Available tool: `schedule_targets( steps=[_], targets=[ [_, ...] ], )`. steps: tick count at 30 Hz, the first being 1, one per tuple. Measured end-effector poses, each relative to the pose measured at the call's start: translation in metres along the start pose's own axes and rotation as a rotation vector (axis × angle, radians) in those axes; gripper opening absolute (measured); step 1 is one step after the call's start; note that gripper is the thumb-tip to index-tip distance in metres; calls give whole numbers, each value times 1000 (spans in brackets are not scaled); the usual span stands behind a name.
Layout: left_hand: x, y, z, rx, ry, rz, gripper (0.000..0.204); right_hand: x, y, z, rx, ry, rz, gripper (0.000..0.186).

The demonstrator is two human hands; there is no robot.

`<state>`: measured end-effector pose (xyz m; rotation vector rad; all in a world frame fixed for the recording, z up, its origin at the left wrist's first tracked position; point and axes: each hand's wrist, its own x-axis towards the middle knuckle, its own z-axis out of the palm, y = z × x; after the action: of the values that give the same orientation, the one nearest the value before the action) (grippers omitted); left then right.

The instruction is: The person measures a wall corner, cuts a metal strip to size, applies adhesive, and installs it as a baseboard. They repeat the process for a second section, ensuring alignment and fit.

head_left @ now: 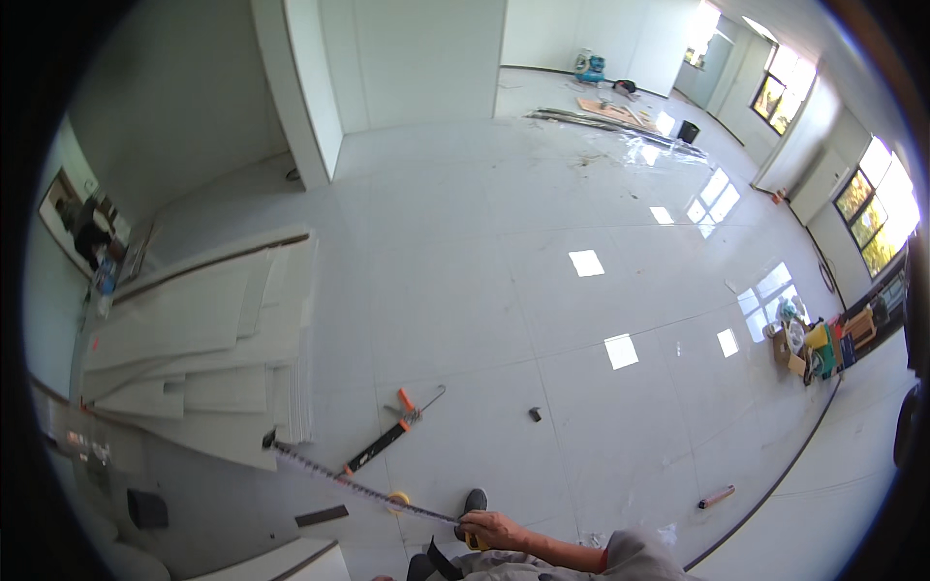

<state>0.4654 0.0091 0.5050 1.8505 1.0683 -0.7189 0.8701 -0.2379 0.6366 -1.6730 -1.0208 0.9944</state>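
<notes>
My right hand (496, 530) reaches in from the lower edge and grips a yellow tape measure case (474, 540). Its blade (358, 487) is pulled out to the left across the white tiled floor, and its tip (270, 441) rests at the near corner of a stack of white panels (208, 334). A small yellow ring (397, 501) lies by the blade. My dark shoe (475, 500) shows just above the hand. My left hand is out of view.
A black and orange caulking gun (389, 435) lies beyond the blade. Nearby lie a flat black strip (322, 516), a small black piece (535, 413) and an orange tube (717, 498). Boxes (812, 347) line the right wall. A white pillar (298, 97) and scattered boards (615, 114) stand farther off.
</notes>
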Motion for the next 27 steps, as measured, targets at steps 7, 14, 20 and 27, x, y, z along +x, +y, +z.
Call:
schedule_targets(
  steps=[7, 14, 20, 27],
  targets=[
    [140, 201, -66, -532, -32, -21, 32, 32, -37, -187, 330, 314, 268, 25],
    [327, 361, -119, -8, -99, 99, 36, 84, 21, -418, 574, 554, 248, 30],
    [428, 780, -180, 151, 53, 391, 35, 108, 43, -605, 824, 908, 329, 25],
    [510, 1321, -153, 114, -106, 780, 34, 135, 97, -832, 1162, 1132, 271, 26]
  ],
)
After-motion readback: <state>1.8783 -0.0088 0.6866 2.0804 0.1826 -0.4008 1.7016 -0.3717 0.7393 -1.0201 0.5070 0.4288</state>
